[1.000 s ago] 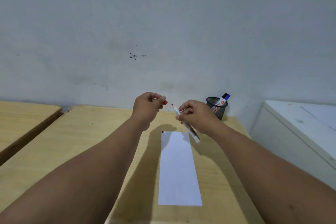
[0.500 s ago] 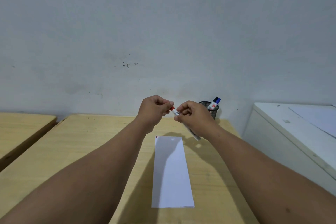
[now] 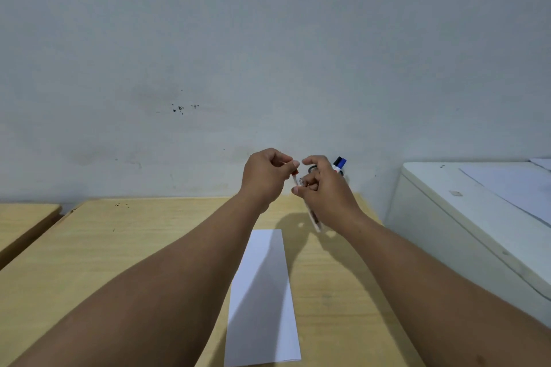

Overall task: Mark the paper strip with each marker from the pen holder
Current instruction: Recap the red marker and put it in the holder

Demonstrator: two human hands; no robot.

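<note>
A white paper strip (image 3: 262, 301) lies lengthwise on the wooden table (image 3: 119, 247). Above its far end both hands meet. My right hand (image 3: 325, 191) grips a thin red marker (image 3: 313, 217) by its barrel, tail pointing down toward the table. My left hand (image 3: 265, 179) pinches the red cap (image 3: 295, 172) at the marker's tip end. Behind my right hand stands a black mesh pen holder (image 3: 313, 170), mostly hidden, with a blue-capped marker (image 3: 339, 164) sticking out.
A white cabinet or box (image 3: 477, 217) with a sheet on top stands at the right of the table. A second wooden table (image 3: 24, 223) sits at the left across a gap. A grey wall rises just behind.
My hands came together: the cap, held apart from the marker a second ago, now sits at the marker's tip. The view tilted up, so the paper's marked far end is hidden by my hands.
</note>
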